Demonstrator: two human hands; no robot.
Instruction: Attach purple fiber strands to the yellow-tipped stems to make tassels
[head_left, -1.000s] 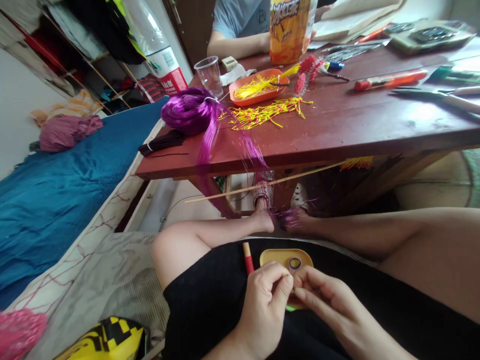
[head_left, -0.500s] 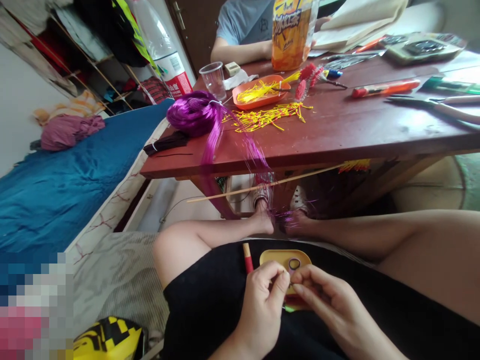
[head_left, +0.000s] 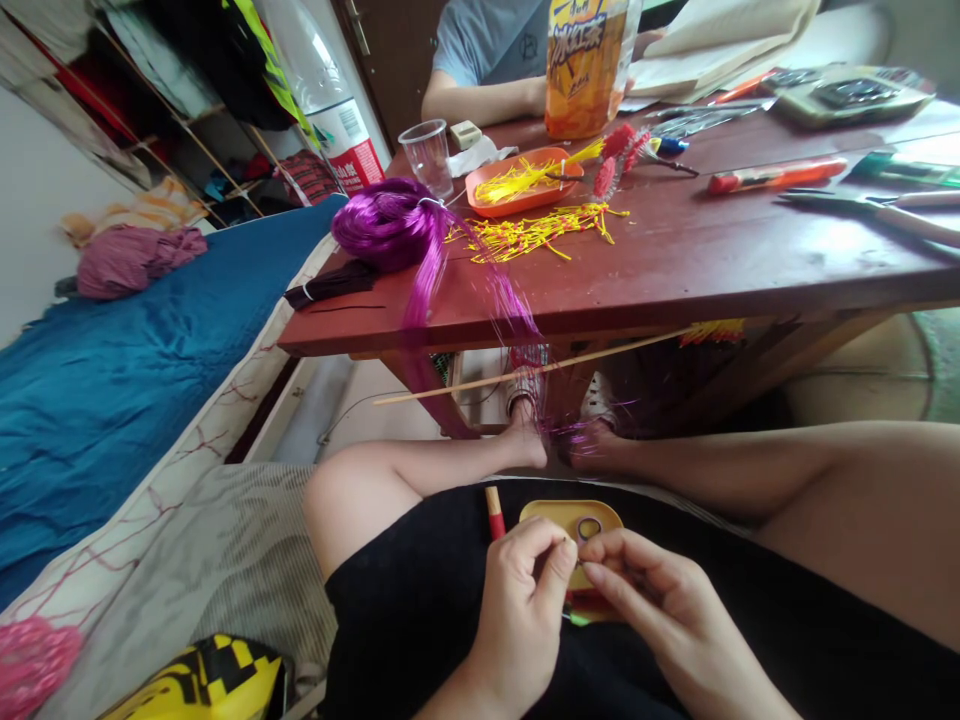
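My left hand (head_left: 525, 590) and my right hand (head_left: 652, 590) meet fingertip to fingertip above my lap. Both are closed in a pinch on something tiny and dark, too small to name. Beneath them a yellow tray (head_left: 541, 513) rests on black cloth (head_left: 420, 600), partly covered by my hands. A dark ring (head_left: 589, 527), perhaps a scissor handle, shows inside the tray. Just left of the tray lies a red and tan stick (head_left: 495, 515), its lower end hidden by my left hand. A bit of green (head_left: 576, 618) pokes out below the tray.
On the red-brown table (head_left: 675, 270) lie a purple fibre bundle (head_left: 390, 225), yellow strands (head_left: 540, 235), an orange dish (head_left: 525, 205), pliers (head_left: 877, 208) and a drink bottle (head_left: 585, 70). A thin wooden stick (head_left: 525, 372) crosses before the table edge. A person's arm (head_left: 484, 102) rests opposite.
The hands hold nearly the same pinch, with only slight finger movement. The view has shifted a little; objects on the table stay in place.
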